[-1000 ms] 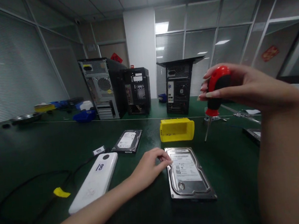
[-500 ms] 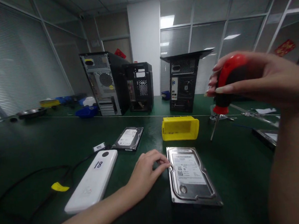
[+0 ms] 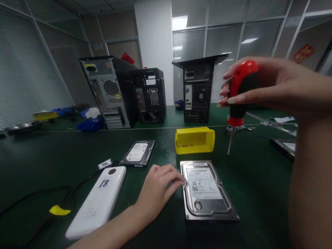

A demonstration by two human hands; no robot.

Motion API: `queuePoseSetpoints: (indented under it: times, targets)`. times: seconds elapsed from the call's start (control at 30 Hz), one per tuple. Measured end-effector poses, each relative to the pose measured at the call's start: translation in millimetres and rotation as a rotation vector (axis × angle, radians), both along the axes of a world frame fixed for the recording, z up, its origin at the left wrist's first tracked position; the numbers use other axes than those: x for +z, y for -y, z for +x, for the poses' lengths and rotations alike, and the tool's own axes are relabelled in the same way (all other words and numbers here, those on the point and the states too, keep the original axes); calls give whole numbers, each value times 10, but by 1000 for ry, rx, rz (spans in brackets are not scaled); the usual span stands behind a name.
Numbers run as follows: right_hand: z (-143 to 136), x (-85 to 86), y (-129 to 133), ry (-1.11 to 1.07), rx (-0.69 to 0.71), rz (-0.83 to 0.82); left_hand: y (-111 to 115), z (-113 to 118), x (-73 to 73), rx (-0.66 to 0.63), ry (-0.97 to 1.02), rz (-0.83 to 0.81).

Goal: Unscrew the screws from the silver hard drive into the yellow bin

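Note:
My right hand (image 3: pixel 256 82) is wrapped round the red and black handle of a screwdriver (image 3: pixel 236 102). Its metal shaft points down, and the tip hangs to the right of the yellow bin, beyond the hard drive's far right corner. A silver hard drive (image 3: pixel 204 189) with a white label lies flat before me. At the drive's left edge rests my left hand (image 3: pixel 160 185), thumb and fingers pinched together against its side. No screw can be made out at the screwdriver's tip.
Behind the drive lies a yellow bin (image 3: pixel 195 140), its opening facing me. A second hard drive (image 3: pixel 138 154) and a white power bank (image 3: pixel 98 201) with a cable sit to the left. Another drive (image 3: pixel 285 147) is at right. Computer cases (image 3: pixel 110 92) stand at the back.
The view has turned slightly, so everything sits a little further left. The screwdriver stays raised in my right hand; my left hand remains at the drive's edge. A hand at the far left has left view.

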State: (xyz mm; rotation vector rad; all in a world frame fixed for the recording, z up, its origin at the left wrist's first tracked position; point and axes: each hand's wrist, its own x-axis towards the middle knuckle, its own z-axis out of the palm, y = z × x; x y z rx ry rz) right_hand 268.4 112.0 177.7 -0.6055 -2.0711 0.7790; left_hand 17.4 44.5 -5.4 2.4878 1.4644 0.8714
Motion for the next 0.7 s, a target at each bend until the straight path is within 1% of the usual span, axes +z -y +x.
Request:
queuePoseSetpoints:
  times: [0.13,0.37,0.53,0.6,0.7]
  targets:
    - [-15,-2,5,14,-5,22,3,2,7,-16,-5,13]
    - [-36,0,14,48,2,31,8,19,6,-8,60,-21]
    - [-34,-4,16,57,12,42,12,8,-2,-5,34,-18]
    - [-32,-5,17,65,4,49,16,-12,-19,-8,4,7]
    - [-30,-6,15,67,1,50,27,-47,-65,-7,-56,95]
